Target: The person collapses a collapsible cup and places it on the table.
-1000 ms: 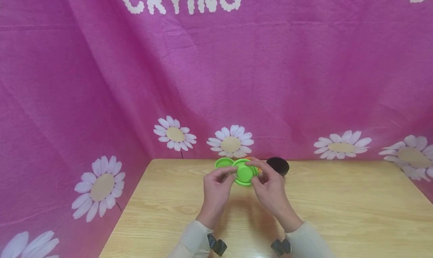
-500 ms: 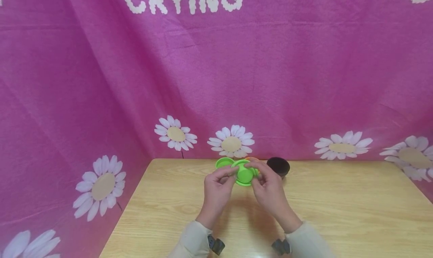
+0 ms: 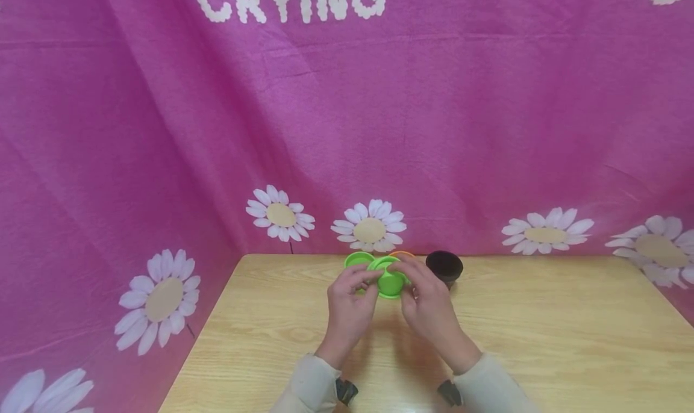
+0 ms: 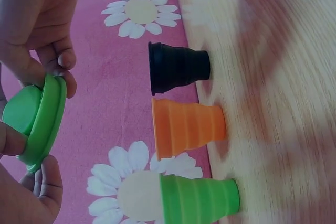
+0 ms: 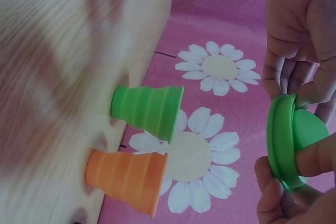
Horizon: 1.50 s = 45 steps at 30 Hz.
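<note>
Both hands hold a green collapsible cup [image 3: 390, 283], squashed to a thick disc, above the table. Its round base bulges upward in both wrist views, and its wide rim faces the table. My left hand [image 3: 349, 307] pinches the left side between thumb and fingers. On the opposite side my right hand [image 3: 431, 307] grips the edge, its index finger bent over the top. Behind it on the table stand another green cup [image 4: 199, 199], an orange cup [image 4: 189, 127] and a black cup [image 4: 178, 67], all extended upright with ribbed walls.
The wooden table [image 3: 542, 329] ends at a pink cloth [image 3: 434, 130] printed with white daisies, which hangs right behind the cups. Another hanging side of the cloth borders the table on the left.
The green collapsible cup has shifted slightly left in the head view. The right fingers have moved further over it, and the left fingers have shifted a little. The standing cups stay put.
</note>
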Available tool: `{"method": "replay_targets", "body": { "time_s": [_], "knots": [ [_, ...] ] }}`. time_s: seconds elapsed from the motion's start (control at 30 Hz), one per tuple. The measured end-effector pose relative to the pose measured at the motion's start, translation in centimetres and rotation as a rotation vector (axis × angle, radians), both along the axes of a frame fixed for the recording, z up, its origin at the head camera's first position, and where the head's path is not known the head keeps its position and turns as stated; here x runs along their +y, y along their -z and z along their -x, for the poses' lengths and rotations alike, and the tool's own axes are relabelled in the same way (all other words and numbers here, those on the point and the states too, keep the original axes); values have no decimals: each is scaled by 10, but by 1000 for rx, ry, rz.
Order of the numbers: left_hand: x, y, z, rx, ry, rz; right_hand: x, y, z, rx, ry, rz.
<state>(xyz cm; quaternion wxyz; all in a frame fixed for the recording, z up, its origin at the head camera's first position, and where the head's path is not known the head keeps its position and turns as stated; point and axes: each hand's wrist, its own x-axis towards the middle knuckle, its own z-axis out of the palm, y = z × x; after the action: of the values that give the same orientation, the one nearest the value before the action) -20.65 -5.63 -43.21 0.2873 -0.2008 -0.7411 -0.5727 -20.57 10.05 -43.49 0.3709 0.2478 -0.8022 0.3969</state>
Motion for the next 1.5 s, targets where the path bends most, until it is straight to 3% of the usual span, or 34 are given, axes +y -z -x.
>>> {"method": "replay_targets", "body": {
  "time_s": [0.33, 0.53, 0.73, 1.07, 1.27, 1.5],
  "knots": [
    [-2, 3, 0, 86, -59, 108, -3, -4, 0, 113, 16, -88],
    [-3, 7, 0, 108, -84, 134, -4, -5, -1, 87, 11, -77],
    [-3, 4, 2, 10, -64, 52, -2, -6, 1, 14, -38, 33],
    [4, -6, 3, -129, -57, -17, 0, 3, 6, 69, -23, 200],
    [5, -8, 1, -73, -75, 47, 3, 8, 11, 123, -26, 102],
    [5, -10, 2, 23, -41, 44, 4, 3, 9, 102, -19, 66]
  ]
}}
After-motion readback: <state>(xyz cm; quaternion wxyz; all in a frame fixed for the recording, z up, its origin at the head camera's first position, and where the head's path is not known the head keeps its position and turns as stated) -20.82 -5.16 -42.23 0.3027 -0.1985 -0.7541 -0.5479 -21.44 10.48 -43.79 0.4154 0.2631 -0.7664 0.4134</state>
